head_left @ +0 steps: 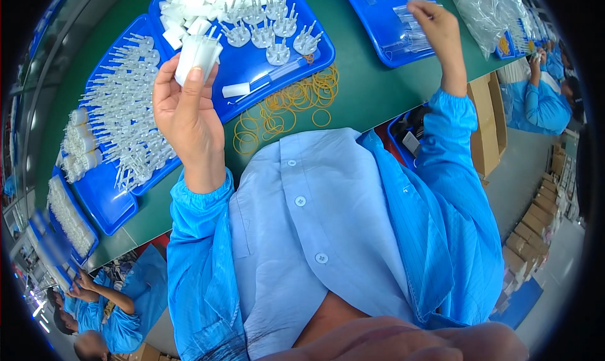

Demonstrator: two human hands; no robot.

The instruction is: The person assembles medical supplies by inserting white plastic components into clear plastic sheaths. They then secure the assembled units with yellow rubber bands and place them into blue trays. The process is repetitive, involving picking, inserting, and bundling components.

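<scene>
My left hand (186,118) is raised over the blue tray, thumb and fingers wrapped round a white, partly translucent cylindrical piece (198,57). Behind it in the blue tray (323,59) lie white blocks (189,6) and several round clear pieces with upright prongs (278,53). My right hand (439,33) is above a second blue tray (389,59), thumb and fingertips pinched together. Whatever they hold, if anything, is too small to make out. Thin clear plastic strips (406,36) lie in that tray, close to the fingers.
Yellow rubber bands (296,99) lie on the green table (359,90) in front of me. More pronged pieces (126,102) fill a blue tray at left. Clear plastic bags (476,11) lie at far right, above a cardboard box (488,124). Other people (545,102) sit on both sides.
</scene>
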